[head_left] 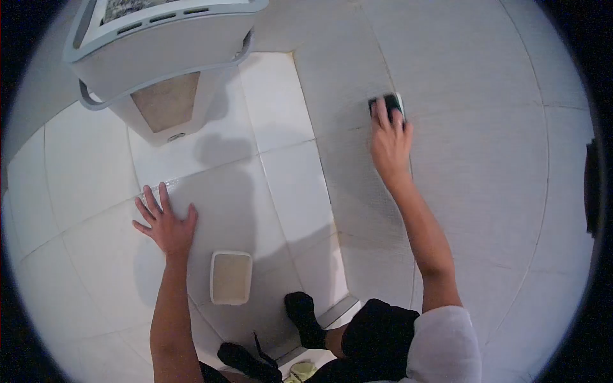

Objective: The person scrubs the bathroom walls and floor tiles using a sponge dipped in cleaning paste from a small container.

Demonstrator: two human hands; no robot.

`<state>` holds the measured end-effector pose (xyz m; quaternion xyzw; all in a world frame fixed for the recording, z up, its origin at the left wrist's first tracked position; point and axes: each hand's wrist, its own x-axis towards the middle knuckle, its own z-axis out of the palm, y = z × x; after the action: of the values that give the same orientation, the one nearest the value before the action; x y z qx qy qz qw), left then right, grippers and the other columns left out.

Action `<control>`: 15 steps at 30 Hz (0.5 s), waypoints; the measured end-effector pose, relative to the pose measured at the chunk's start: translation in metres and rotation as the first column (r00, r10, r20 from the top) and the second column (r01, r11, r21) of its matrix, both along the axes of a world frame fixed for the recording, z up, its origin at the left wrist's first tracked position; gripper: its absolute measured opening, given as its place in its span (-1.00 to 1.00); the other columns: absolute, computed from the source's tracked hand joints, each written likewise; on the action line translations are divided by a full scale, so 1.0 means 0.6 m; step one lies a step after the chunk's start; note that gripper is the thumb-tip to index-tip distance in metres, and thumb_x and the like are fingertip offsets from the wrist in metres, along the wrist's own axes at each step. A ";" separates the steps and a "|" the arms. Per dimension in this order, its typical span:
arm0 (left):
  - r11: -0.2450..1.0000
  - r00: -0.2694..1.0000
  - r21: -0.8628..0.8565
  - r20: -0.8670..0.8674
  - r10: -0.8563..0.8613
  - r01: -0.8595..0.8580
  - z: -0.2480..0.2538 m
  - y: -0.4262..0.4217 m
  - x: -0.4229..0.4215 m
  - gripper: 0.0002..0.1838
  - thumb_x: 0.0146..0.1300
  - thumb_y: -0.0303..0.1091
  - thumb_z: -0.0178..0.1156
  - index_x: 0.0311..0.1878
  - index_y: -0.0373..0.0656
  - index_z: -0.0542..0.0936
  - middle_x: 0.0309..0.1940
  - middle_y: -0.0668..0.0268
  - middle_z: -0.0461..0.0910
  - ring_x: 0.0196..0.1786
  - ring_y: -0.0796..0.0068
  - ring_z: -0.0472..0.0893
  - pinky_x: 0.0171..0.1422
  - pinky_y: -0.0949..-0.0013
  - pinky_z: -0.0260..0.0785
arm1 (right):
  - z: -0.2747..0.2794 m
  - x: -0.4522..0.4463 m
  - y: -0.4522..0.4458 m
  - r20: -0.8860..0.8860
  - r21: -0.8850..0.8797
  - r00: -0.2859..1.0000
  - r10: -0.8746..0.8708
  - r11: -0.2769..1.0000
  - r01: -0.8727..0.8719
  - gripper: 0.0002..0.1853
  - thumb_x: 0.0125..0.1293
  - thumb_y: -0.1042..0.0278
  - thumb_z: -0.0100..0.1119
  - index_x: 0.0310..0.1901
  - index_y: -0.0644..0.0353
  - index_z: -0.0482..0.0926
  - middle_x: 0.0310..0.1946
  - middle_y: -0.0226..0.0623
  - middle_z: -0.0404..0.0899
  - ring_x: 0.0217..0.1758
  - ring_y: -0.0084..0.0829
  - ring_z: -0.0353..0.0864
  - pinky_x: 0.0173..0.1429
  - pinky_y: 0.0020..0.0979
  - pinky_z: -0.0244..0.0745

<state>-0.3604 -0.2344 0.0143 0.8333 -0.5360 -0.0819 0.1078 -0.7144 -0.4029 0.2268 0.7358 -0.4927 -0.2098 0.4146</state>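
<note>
My right hand [391, 150] presses a dark scrubbing sponge [383, 105] with a pale edge against the grey tiled wall [466, 172]. The fingers cover much of the sponge, so its exact make is hard to tell. Lower on the left, my left hand [167, 223] lies with fingers spread on the white tiles [217, 191] and holds nothing. Wet glints show at its fingertips. Between my left arm and my feet sits a white rectangular tub [231, 277] with cloudy, beige-looking contents.
A large pale plastic bin [166, 54] with grey handles stands at the upper left. My feet in black socks [304, 319] are at the bottom, near a raised ledge [338, 311]. A yellowish cloth-like item [300, 372] lies there. Something dark [592, 188] is at the right edge.
</note>
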 end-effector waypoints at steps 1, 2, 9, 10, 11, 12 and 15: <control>1.000 1.000 0.010 0.004 0.003 -0.003 0.002 -0.002 0.000 -0.08 -0.04 0.11 0.25 0.42 0.22 0.12 0.48 0.31 -0.11 0.50 0.01 -0.16 0.29 -0.52 -0.29 | 0.005 -0.017 0.030 0.051 -0.043 0.998 0.048 0.998 -0.045 -0.63 0.11 0.36 0.06 -0.01 0.11 0.61 0.25 -0.45 0.33 0.08 -0.34 0.34 -0.06 -0.24 0.22; 1.000 1.000 0.013 0.010 0.011 -0.011 0.002 -0.008 -0.001 -0.08 -0.05 0.11 0.25 0.42 0.22 0.11 0.48 0.32 -0.11 0.50 0.02 -0.16 0.29 -0.51 -0.29 | 0.019 -0.021 0.047 0.102 -0.094 0.989 0.103 0.991 -0.093 -0.64 0.12 0.36 0.06 -0.02 0.14 0.60 0.23 -0.42 0.35 0.07 -0.34 0.35 -0.06 -0.26 0.23; 0.998 1.000 0.055 0.004 0.024 -0.024 -0.001 -0.005 0.003 -0.09 -0.04 0.13 0.24 0.42 0.21 0.13 0.48 0.32 -0.10 0.51 0.06 -0.18 0.30 -0.50 -0.32 | -0.003 -0.001 0.005 0.032 0.049 0.999 -0.019 0.999 0.018 -0.54 0.18 0.38 0.00 0.17 0.19 0.45 0.28 -0.37 0.28 0.17 -0.30 0.32 0.09 -0.15 0.26; 1.000 1.000 0.016 0.008 0.023 -0.024 -0.004 -0.006 0.001 -0.08 -0.08 0.14 0.24 0.41 0.20 0.15 0.48 0.32 -0.09 0.50 0.06 -0.16 0.31 -0.48 -0.32 | -0.004 -0.011 0.032 0.008 0.088 1.000 -0.016 0.996 0.015 -0.54 0.19 0.39 -0.01 0.16 0.20 0.46 0.29 -0.37 0.27 0.18 -0.29 0.31 0.12 -0.13 0.26; 0.999 1.000 -0.024 0.012 0.024 -0.023 -0.004 -0.007 0.000 -0.07 -0.11 0.14 0.24 0.40 0.18 0.17 0.48 0.31 -0.08 0.50 0.05 -0.15 0.33 -0.46 -0.32 | 0.006 -0.016 0.052 0.004 0.088 1.000 -0.003 0.996 0.003 -0.54 0.19 0.39 -0.01 0.16 0.20 0.46 0.29 -0.37 0.27 0.18 -0.29 0.31 0.12 -0.13 0.26; 0.999 0.999 -0.021 0.008 0.040 -0.040 -0.003 -0.008 0.001 -0.07 -0.11 0.14 0.24 0.40 0.18 0.17 0.48 0.31 -0.08 0.50 0.05 -0.15 0.33 -0.46 -0.32 | 0.015 -0.021 0.066 0.048 0.151 0.997 -0.065 0.987 0.057 -0.55 0.20 0.40 -0.03 0.16 0.20 0.45 0.29 -0.36 0.26 0.19 -0.29 0.31 0.19 -0.07 0.21; 1.000 0.999 0.010 -0.024 0.022 -0.022 -0.001 -0.002 0.003 -0.08 -0.06 0.16 0.23 0.41 0.20 0.15 0.48 0.32 -0.09 0.51 0.06 -0.18 0.34 -0.46 -0.36 | 0.041 -0.002 -0.027 0.056 -0.054 0.998 0.025 0.998 -0.022 -0.54 0.21 0.40 -0.06 0.19 0.19 0.43 0.30 -0.36 0.28 0.26 -0.30 0.28 0.35 0.08 0.03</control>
<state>-0.3588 -0.2356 0.0137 0.8386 -0.5250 -0.0935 0.1110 -0.7154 -0.4190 0.2511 0.7360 -0.5007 -0.1709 0.4223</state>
